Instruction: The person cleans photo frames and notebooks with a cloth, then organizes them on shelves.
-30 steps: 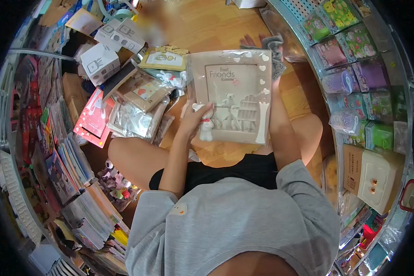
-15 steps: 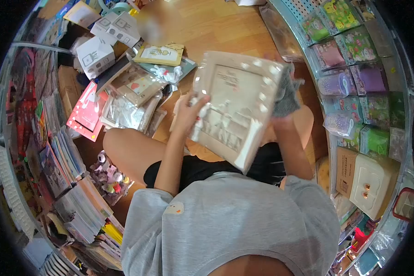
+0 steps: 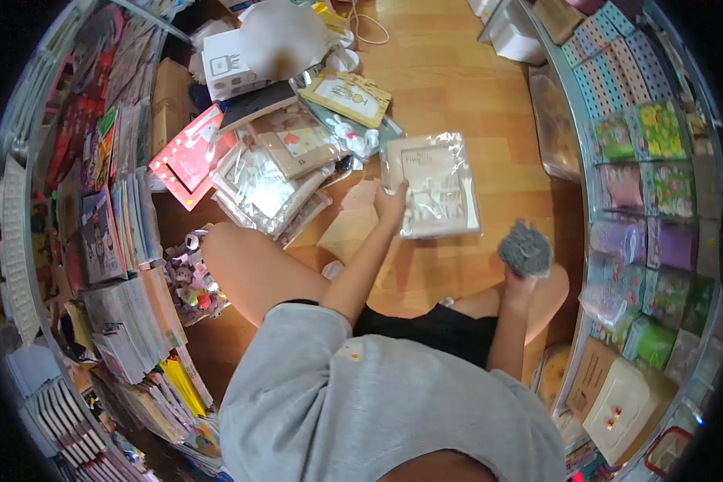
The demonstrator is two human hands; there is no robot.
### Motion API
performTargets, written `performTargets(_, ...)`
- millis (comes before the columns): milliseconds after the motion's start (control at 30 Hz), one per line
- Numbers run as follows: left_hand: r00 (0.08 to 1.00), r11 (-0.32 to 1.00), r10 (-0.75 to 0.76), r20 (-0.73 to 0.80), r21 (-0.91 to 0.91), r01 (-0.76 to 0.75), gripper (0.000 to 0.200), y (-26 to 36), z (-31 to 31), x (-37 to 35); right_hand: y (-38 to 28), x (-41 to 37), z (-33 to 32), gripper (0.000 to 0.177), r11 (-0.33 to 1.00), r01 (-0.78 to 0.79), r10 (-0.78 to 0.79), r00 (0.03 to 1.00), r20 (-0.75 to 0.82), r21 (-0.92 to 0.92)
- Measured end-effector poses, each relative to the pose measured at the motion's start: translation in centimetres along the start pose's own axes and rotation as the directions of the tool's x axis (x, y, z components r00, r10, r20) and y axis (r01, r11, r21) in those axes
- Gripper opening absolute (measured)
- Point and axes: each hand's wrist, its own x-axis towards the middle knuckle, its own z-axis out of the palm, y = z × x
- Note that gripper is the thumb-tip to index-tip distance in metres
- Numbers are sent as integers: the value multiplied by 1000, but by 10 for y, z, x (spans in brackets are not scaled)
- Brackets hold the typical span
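Observation:
My left hand is closed on the left edge of a beige photo frame in a clear plastic wrapper, over the wooden floor between my knees and the shelf. My right hand, by my right knee, grips a bunched grey cloth that hides most of the fingers. Left of the frame lies a pile of wrapped frames, with a brown frame on top. A small white plush figure and a yellow frame lie behind the pile.
A pink frame leans beside the pile, and a white box stands behind it. Shelves of books and magazines line my left. Racks of packaged goods line my right, with a cream box lower down.
The photo frame has moved forward and down, away from my body. My right hand with the cloth has come away from it toward my right knee. The view has shifted too.

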Motion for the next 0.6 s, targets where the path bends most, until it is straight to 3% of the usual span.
performTargets(33,992,984,62,-107,174,-43,46,-9,9,0,-2,2,-1,46,1000,-5,5,1000,15,-5)
performTargets(133,1000,944,-9,-19,330,15,55,-24,32,0,0,2,-13,44,1000,-12,12,1000,-2,-19)
performTargets(200,999,943,-28,22,332,19,56,-40,44,-5,17,1,-31,45,982,14,-23,999,-47,-186)
performTargets(267,997,944,-52,51,328,33,56,-53,51,6,14,8,-27,47,979,-22,16,999,-31,-204)
performTargets(300,959,887,-13,283,445,-119,55,-61,45,11,15,7,-23,48,979,-48,40,998,-43,-200)
performTargets(333,862,803,-9,507,518,-296,54,-69,41,16,17,4,-21,49,980,-69,58,996,-60,-189)
performTargets(400,761,685,17,648,547,-481,51,-70,37,47,19,-7,-17,51,982,-107,91,990,-105,-154)
performTargets(433,740,639,6,673,567,-521,49,-33,19,58,19,-8,-19,51,981,-118,104,990,-99,-155)
performTargets(467,843,607,64,534,649,-457,34,12,-1,61,20,-4,-25,49,981,-144,137,989,-57,-129)
performTargets(500,728,451,582,362,601,-660,22,28,-18,77,21,1,-30,47,981,-166,165,986,-12,-104)
performTargets(533,560,263,795,234,699,-665,16,83,-50,72,22,4,-32,47,980,-167,168,986,-2,-104)
performTargets(567,587,213,781,214,793,-571,22,101,-69,106,25,6,-35,45,974,-179,173,984,-51,-138)
performTargets(600,593,217,800,96,875,-434,24,136,-99,107,29,7,-40,43,967,-190,175,979,-102,-168)
